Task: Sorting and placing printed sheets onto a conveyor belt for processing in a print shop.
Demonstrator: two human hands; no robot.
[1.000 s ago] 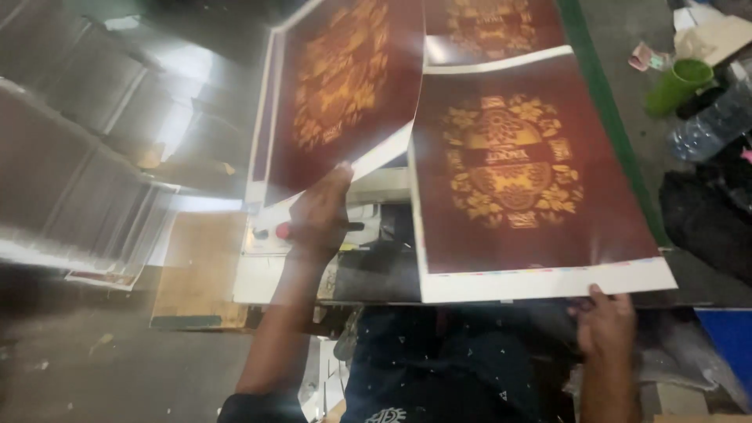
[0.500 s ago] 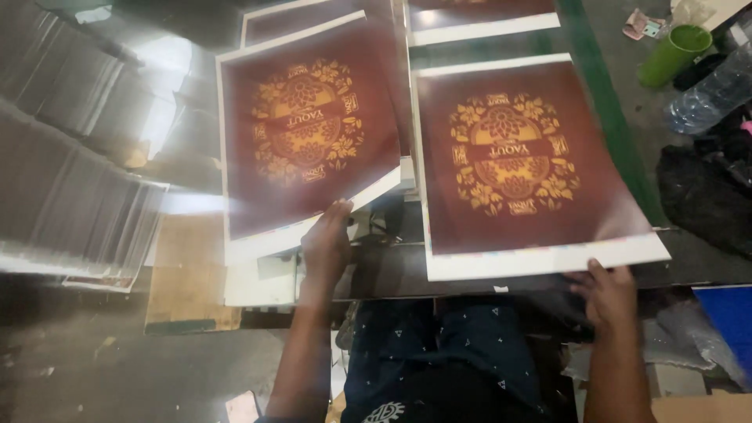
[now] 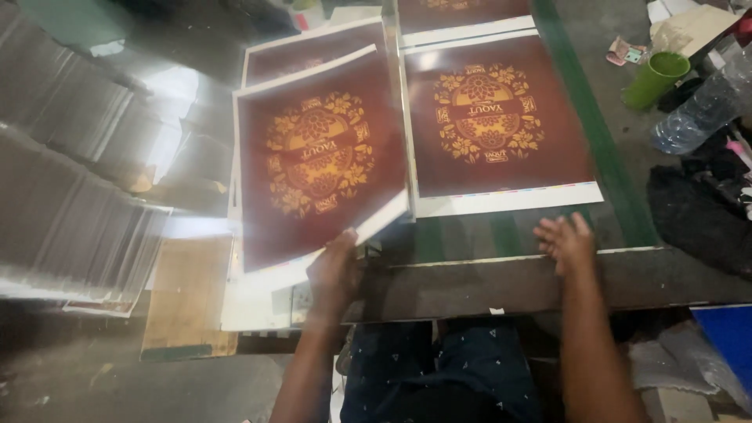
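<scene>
The left hand point(image 3: 335, 270) grips the near edge of a dark red printed sheet point(image 3: 317, 157), lifted and tilted above the stack. The right hand point(image 3: 565, 241) lies open, seemingly just off the table point(image 3: 501, 283), near another red sheet point(image 3: 489, 117) lying flat.

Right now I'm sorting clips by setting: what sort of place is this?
Probably a print shop or finishing workshop. Identical dark red printed sheets with gold ornament lie on a green-striped worktable, stacks of silvery sheets sit beside it, and the left hand holds one sheet.
</scene>
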